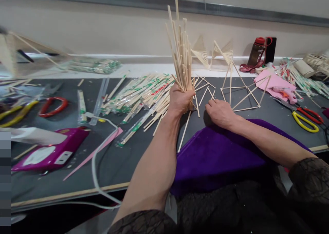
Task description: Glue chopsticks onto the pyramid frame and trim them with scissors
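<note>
My left fingers (190,93) clasp an upright bundle of wooden chopsticks (183,64); my right fingers (211,104) curl at the surface (133,155), whether pinching anything I can't tell.

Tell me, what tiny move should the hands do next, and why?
Maybe the right hand should gather the loose sticks beside it for the bundle: the left hand grips that bundle upright, while those sticks lie on the table.

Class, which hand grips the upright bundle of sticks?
The left hand: it is closed around the bundle, while the right hand is apart from it, near the purple cloth.
</note>
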Motion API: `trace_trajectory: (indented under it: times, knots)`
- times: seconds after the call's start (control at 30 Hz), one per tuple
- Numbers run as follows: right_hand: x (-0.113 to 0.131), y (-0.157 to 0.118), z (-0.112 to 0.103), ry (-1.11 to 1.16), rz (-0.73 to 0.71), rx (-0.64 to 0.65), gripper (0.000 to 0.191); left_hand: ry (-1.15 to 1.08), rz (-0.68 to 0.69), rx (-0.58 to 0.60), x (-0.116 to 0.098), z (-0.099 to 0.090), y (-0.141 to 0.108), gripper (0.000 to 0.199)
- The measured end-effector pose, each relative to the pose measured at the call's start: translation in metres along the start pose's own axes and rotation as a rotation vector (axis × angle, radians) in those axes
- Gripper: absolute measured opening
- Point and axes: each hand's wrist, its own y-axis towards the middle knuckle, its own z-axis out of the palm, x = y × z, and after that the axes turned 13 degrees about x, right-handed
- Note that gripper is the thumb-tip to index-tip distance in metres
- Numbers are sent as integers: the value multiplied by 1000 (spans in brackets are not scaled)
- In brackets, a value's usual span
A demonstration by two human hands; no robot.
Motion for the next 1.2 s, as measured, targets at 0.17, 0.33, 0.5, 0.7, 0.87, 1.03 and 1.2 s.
trace_trajectory:
  times: [0.17,0.33,0.5,0.7,0.87,1.03,1.2]
  knots:
    - [-5,16,6,8,143,71,35,-29,2,3,1,0,1,21]
    - [-6,29,4,57,-58,40,37,-24,25,2,-4,0,-1,19]
    - [-2,13,-12,165,-100,39,32,-19,61,-34,-9,1,-2,25]
    - [28,4,-8,7,-487,40,33,-26,50,-102,-10,-5,1,26]
    - [43,11,-2,-130,-538,18,28,-76,48,-173,-9,-11,4,21]
    - [36,5,-4,-188,-585,-44,29,-77,54,-198,-10,-14,4,19]
    - [9,-2,-10,-48,-366,-110,34,-68,51,-266,-12,-24,8,23]
